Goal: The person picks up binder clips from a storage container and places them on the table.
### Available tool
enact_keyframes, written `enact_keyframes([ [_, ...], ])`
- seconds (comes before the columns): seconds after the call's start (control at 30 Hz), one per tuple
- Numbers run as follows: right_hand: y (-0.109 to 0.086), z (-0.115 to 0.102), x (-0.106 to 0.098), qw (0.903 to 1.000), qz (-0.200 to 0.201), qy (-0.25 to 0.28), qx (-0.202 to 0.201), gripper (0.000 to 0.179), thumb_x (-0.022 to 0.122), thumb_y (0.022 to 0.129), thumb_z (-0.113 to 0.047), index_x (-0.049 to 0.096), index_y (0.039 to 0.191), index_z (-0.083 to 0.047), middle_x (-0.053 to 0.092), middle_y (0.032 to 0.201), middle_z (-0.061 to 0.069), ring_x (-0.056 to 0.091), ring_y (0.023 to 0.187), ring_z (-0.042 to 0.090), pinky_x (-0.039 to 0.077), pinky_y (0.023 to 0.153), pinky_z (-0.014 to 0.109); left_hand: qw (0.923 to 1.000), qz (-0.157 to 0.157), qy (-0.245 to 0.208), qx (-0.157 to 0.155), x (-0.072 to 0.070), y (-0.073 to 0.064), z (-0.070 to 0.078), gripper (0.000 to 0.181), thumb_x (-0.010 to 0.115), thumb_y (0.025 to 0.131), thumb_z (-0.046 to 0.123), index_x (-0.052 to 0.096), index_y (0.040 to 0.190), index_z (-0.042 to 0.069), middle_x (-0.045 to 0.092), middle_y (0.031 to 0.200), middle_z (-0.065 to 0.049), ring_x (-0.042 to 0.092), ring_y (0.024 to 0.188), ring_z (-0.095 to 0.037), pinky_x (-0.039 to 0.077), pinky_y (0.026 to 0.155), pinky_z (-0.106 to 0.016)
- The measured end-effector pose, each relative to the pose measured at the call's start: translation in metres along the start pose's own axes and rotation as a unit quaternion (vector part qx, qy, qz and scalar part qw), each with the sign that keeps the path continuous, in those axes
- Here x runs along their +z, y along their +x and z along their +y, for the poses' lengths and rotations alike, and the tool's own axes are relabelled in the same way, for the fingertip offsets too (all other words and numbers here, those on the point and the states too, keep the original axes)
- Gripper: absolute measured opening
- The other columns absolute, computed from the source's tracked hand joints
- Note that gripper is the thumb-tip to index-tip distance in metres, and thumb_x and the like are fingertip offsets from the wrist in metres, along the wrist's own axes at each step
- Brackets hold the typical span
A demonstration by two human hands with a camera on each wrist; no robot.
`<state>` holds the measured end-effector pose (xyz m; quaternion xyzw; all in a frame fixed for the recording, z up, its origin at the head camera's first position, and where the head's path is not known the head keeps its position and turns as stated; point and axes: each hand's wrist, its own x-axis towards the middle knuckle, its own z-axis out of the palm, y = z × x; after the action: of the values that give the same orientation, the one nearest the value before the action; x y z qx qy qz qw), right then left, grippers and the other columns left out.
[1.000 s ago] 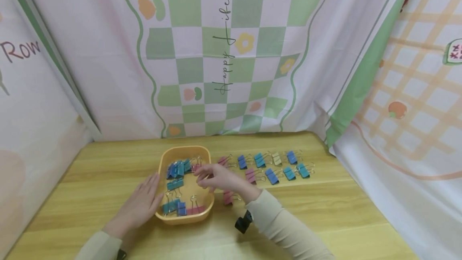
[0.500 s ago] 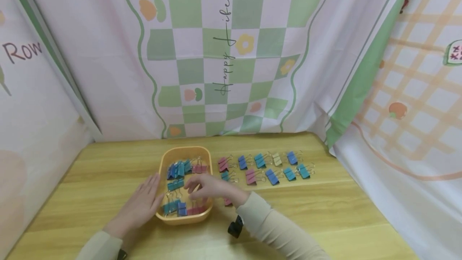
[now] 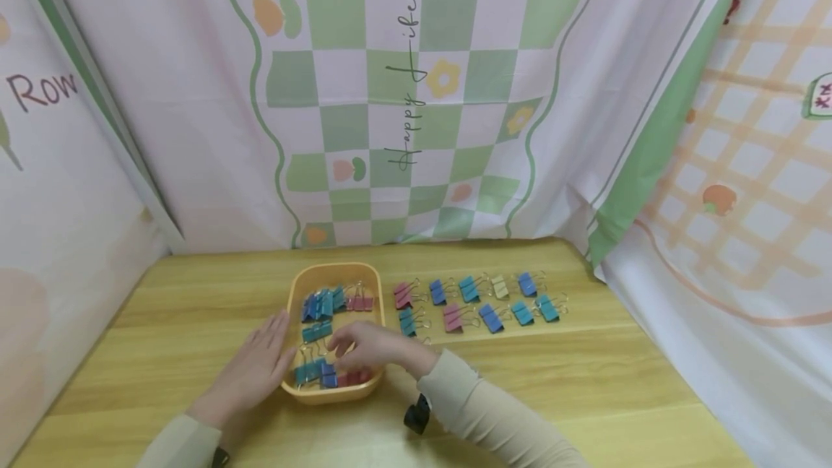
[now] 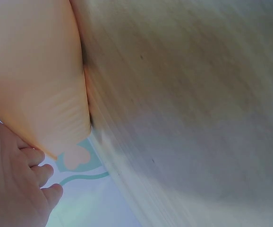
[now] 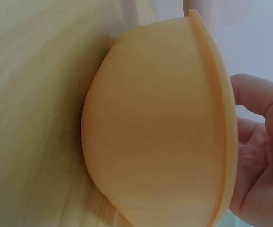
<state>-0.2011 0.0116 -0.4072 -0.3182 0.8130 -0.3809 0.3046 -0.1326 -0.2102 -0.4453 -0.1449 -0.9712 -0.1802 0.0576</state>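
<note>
An orange plastic basket (image 3: pixel 334 401) stands on the table with several binder clips inside. Teal and blue clips (image 3: pixel 320 303) cluster at its back beside a pink clip (image 3: pixel 360 302). A teal clip (image 3: pixel 316 331) lies mid-left; a teal clip (image 3: pixel 309 371), a blue clip (image 3: pixel 328 375) and a partly hidden pink clip (image 3: pixel 356 378) line the front. My left hand (image 3: pixel 252 363) rests straight-fingered against the basket's left side. My right hand (image 3: pixel 370 347) dips over the front right part, thumb and index finger apart, above the pink clip. In the right wrist view, the rim hides its fingertips.
Right of the basket, binder clips lie in two rows: a pink clip (image 3: pixel 404 295), a teal clip (image 3: pixel 407 321), a yellow clip (image 3: pixel 499 287), a blue clip (image 3: pixel 528 283) and several others. Patterned curtains (image 3: pixel 416 128) hang behind and on both sides of the wooden table (image 3: pixel 585 396).
My right hand has moved left and toward the front of the basket, lowering over the front pink clip. It has uncovered the back pink clip. My left hand has stayed put.
</note>
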Motion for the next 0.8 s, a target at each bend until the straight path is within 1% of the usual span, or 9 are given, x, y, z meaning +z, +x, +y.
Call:
enact_keyframes([
  [0.2,0.0012,0.0029,0.0017,0.9995,0.018,-0.017,0.018,0.024,0.065,0.084,-0.005,0.062,0.108,0.0,0.064,0.086,0.002,0.062,0.057,0.019,0.052,0.045,0.027,1.0,0.0,-0.001,0.002,-0.0003,-0.0008,0.0008,0.058,0.034,0.1,0.028,0.018,0.141,-0.01,0.015,0.147,-0.024,0.015,0.134,-0.039,0.016,0.106,-0.052],
  [0.37,0.0023,0.0026,0.0047,0.999,0.015,-0.04,0.015,0.018,0.062,0.085,-0.002,0.064,0.102,0.0,0.065,0.077,0.001,0.061,0.057,0.016,0.051,0.046,0.025,1.0,0.001,-0.001,0.003,-0.0015,-0.0009,0.002,0.058,0.035,0.1,0.027,0.019,0.141,-0.011,0.016,0.147,-0.024,0.015,0.134,-0.04,0.016,0.106,-0.053],
  [0.5,0.001,0.0011,0.0069,0.9988,0.009,-0.045,0.019,0.016,0.062,0.084,0.0,0.065,0.1,-0.001,0.064,0.069,0.002,0.059,0.055,0.014,0.049,0.046,0.024,1.0,0.001,0.002,0.004,-0.002,-0.0008,0.0023,0.058,0.035,0.1,0.027,0.019,0.14,-0.011,0.016,0.147,-0.024,0.016,0.133,-0.04,0.017,0.106,-0.053],
  [0.73,-0.0012,-0.0007,0.0081,0.9981,0.009,-0.06,0.006,0.011,0.066,0.082,-0.001,0.067,0.092,-0.004,0.063,0.064,0.002,0.058,0.052,0.013,0.048,0.046,0.022,1.0,0.003,0.003,0.007,-0.0014,-0.0005,0.0016,0.059,0.033,0.1,0.029,0.019,0.14,-0.011,0.016,0.146,-0.025,0.015,0.133,-0.04,0.017,0.106,-0.053],
  [0.8,-0.002,-0.0009,0.0072,0.9978,0.012,-0.065,-0.002,0.01,0.064,0.083,0.0,0.067,0.091,-0.004,0.063,0.065,0.0,0.058,0.053,0.012,0.049,0.047,0.021,1.0,0.003,0.005,0.007,-0.0009,-0.0005,0.0009,0.059,0.033,0.1,0.03,0.019,0.141,-0.011,0.016,0.147,-0.024,0.015,0.133,-0.041,0.017,0.106,-0.053],
])
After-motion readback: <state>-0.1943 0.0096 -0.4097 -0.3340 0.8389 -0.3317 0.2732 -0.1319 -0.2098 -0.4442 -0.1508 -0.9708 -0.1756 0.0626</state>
